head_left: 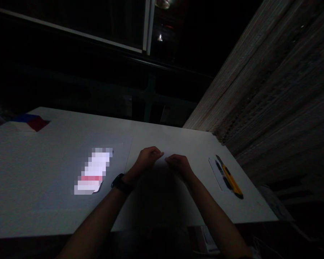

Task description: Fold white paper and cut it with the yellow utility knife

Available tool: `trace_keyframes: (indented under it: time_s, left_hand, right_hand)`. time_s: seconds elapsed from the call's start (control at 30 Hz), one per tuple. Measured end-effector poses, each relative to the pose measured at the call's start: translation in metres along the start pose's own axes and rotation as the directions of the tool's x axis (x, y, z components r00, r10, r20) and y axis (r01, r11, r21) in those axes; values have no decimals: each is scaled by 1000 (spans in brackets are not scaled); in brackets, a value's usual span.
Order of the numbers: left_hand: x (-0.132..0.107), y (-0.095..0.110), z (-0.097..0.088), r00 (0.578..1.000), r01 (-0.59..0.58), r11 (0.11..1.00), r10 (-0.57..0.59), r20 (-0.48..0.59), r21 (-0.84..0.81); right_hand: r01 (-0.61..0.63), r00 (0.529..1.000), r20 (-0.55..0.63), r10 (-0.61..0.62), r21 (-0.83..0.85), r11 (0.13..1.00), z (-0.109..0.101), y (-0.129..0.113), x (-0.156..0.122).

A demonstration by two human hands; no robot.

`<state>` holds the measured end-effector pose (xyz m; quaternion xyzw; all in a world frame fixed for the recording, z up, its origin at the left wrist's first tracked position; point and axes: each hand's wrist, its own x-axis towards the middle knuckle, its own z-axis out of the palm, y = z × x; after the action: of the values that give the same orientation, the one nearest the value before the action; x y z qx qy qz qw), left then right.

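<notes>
My left hand (149, 157) and my right hand (178, 163) are raised over the middle of a white table (156, 133), with a small gap between them. Thumb and fingers are pinched together on both. Whatever they pinch, if anything, is too small and dim to make out. A dark watch (123, 183) is on my left wrist. Left of that hand lies a phone (95, 169) with a lit, blurred-out screen, on a pale sheet of paper (116, 151). Out to the right of my right hand are a yellow utility knife (232, 181) and a black pen (221, 171) alongside it.
A thin white slip (215, 172) lies beside the pen. At the table's far left corner sits a blue, red and white block (29, 122). A long curtain (245, 79) hangs along the right side. Behind the table is a dark window (83, 21). The room is very dim.
</notes>
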<state>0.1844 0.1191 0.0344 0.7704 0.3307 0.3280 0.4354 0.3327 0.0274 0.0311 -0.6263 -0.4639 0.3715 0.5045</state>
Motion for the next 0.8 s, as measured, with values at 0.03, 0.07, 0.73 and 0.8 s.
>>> trace_keyframes:
  time_s: [0.03, 0.07, 0.73, 0.8]
  left_hand:
    - [-1, 1, 0, 1000, -3, 1000, 3, -4, -2]
    - [-1, 0, 0, 1000, -3, 1000, 3, -8, -4]
    - [-1, -4, -6, 981, 193, 930, -175, 83, -314]
    - [-1, -5, -6, 980, 196, 925, -180, 80, -326]
  right_hand:
    - [4, 1000, 0, -4, -10, 1000, 0, 0, 0]
    - [13, 1000, 4, -13, -25, 1000, 0, -1, 0]
    - [-5, 1000, 9, 4, 106, 994, -12, 12, -6]
    - [6, 999, 30, -9, 106, 994, -13, 12, -6]
